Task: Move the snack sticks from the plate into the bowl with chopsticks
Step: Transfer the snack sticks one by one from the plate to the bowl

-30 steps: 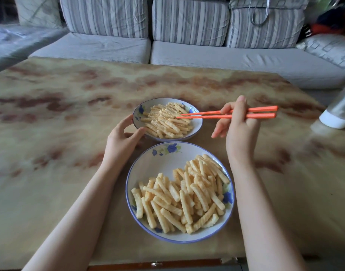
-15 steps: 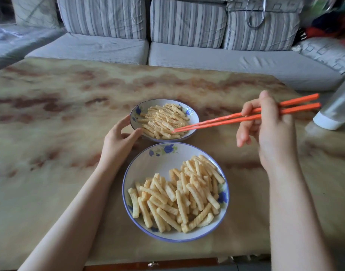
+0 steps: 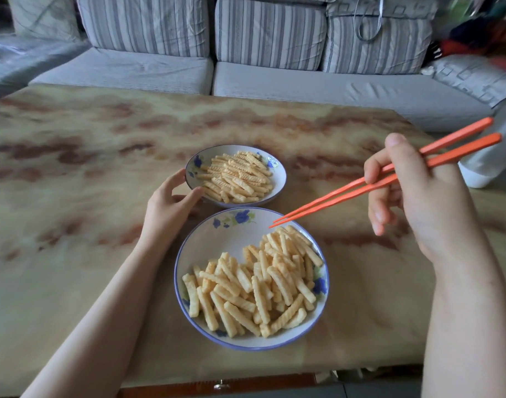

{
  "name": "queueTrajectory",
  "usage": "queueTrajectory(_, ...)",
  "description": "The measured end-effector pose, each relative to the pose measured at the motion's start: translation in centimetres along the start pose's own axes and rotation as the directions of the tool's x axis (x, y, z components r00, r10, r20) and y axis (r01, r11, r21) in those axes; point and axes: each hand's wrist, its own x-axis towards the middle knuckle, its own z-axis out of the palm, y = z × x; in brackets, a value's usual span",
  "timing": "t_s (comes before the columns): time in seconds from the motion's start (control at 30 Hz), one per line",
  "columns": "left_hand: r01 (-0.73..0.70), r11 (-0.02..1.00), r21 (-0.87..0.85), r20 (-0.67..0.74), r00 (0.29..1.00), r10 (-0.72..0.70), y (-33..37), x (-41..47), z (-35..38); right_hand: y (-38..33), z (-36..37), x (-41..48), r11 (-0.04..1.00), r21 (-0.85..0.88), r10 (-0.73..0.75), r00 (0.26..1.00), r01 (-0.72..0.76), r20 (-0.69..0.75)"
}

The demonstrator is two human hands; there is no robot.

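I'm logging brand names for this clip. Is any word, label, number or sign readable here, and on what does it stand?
None: no readable text shows anywhere in this view.
Near dish and far dish: blue flower print only, no letters.
Chopsticks: plain orange, no marking visible.
White container at the right edge: blurred and cut off, no label can be made out.
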Motion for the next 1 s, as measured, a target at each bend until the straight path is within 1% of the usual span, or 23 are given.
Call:
queueTrajectory(0.27, -0.002, 1.000, 0.009, -0.004, 1.000, 0.002, -0.1, 0.1, 0.1, -0.2, -1.0, -0.1, 0.998, -0.051, 0.023, 1.000, -0.022, 0.017)
queueTrajectory(0.43, -0.009, 1.000, 0.015, 0.000, 1.000, 0.009, -0.1, 0.1, 0.0, -0.3, -1.0, -0.2, 0.997, -0.047, 0.058, 0.996, -0.056, 0.061)
queueTrajectory(0.53, -0.012, 1.000, 0.017, 0.000, 1.000, 0.012, 0.0, 0.0, 0.0, -0.2, -0.4, -0.2, 0.996, -0.049, 0.078, 0.996, -0.076, 0.050)
queueTrajectory(0.63, -0.014, 1.000, 0.011, -0.002, 1.000, 0.014, 0.1, -0.1, 0.1, 0.0, 0.4, 0.0, 0.997, -0.039, 0.068, 0.997, -0.067, 0.022)
queueTrajectory(0.7, -0.012, 1.000, 0.010, -0.001, 1.000, 0.012, 0.1, -0.1, 0.1, 0.2, 0.9, 0.1, 0.998, 0.000, 0.064, 0.998, -0.064, -0.004)
queueTrajectory(0.83, -0.027, 0.999, 0.017, 0.002, 1.000, 0.027, 0.0, 0.0, 0.0, 0.2, 1.8, 0.4, 0.987, 0.153, 0.058, 0.996, -0.046, -0.074)
queueTrajectory(0.93, -0.033, 0.999, 0.015, 0.001, 0.999, 0.033, 0.0, -0.1, 0.0, 0.3, 2.5, 0.6, 0.966, 0.256, 0.067, 0.986, -0.026, -0.152)
queueTrajectory(1.0, -0.032, 0.999, 0.011, 0.000, 0.999, 0.032, 0.1, -0.1, 0.0, 0.6, 2.9, 0.8, 0.956, 0.292, 0.079, 0.974, -0.014, -0.210)
